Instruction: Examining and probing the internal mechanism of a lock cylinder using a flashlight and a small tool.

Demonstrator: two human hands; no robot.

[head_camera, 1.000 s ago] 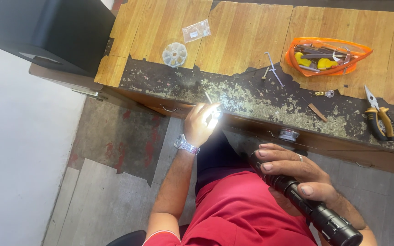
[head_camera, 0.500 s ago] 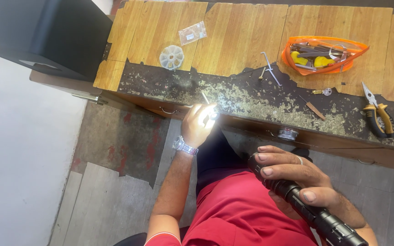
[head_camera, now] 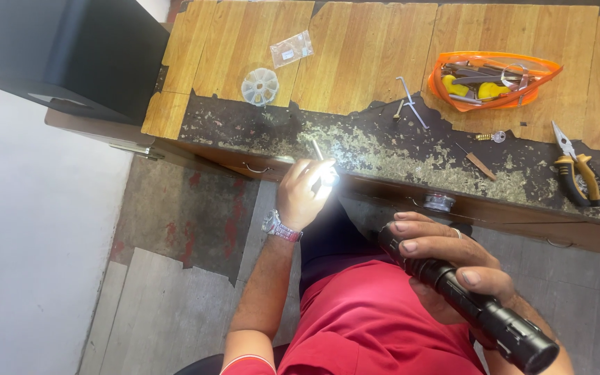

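Observation:
My right hand [head_camera: 446,260] grips a black flashlight [head_camera: 501,323] that points up and left across my lap. Its beam falls on my left hand [head_camera: 303,191], which is raised near the front edge of the workbench [head_camera: 355,55]. That hand pinches a thin metal tool [head_camera: 318,150] and a small part that glares white in the light, so I cannot make the part out. A metal watch [head_camera: 280,227] sits on the left wrist.
On the bench lie an orange pouch of tools [head_camera: 491,78], yellow-handled pliers [head_camera: 578,173], a round clear parts box [head_camera: 260,86], a small plastic bag [head_camera: 292,48], a hex key [head_camera: 411,101] and a small jar lid [head_camera: 439,202]. A black box [head_camera: 57,55] stands at far left.
The view has shifted slightly. Both hands keep their grip and stay in about the same place.

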